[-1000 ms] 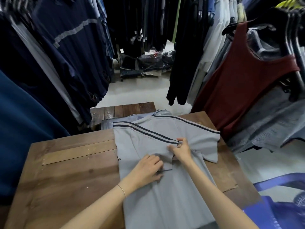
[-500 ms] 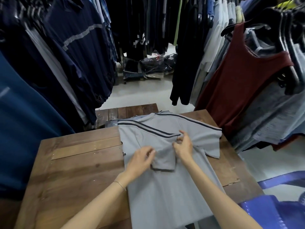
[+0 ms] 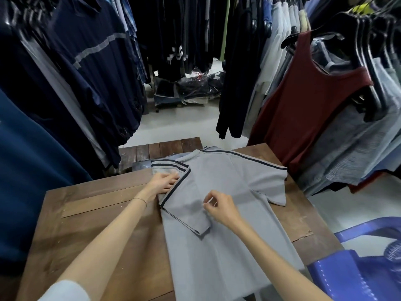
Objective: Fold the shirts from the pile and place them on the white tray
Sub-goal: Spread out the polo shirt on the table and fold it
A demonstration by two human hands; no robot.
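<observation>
The wooden table (image 3: 97, 213) carries the grey shirt (image 3: 227, 246), laid flat with the collar at the far edge and the hem reaching the near edge. The white tray is not in view. Change since one second ago: the left side of the shirt is now folded inward. The left sleeve (image 3: 184, 213), which both hands were handling at the middle of the garment, lies diagonally across the body panel with its striped edge forming the fold line. The right sleeve (image 3: 271, 185) remains spread outward, unfolded. The left hand (image 3: 165, 183) has moved out from the centre to the shoulder fold and lies flat, fingers extended, pressing along the striped edge. The right hand (image 3: 219, 208) has released the sleeve cuff and sits at the centre of the shirt with fingers loosely curled; it cannot be determined whether it pinches the fabric or holds nothing. Assessment: the first side fold is complete. The right side fold, the lengthwise fold and the transfer to the tray remain outstanding.
</observation>
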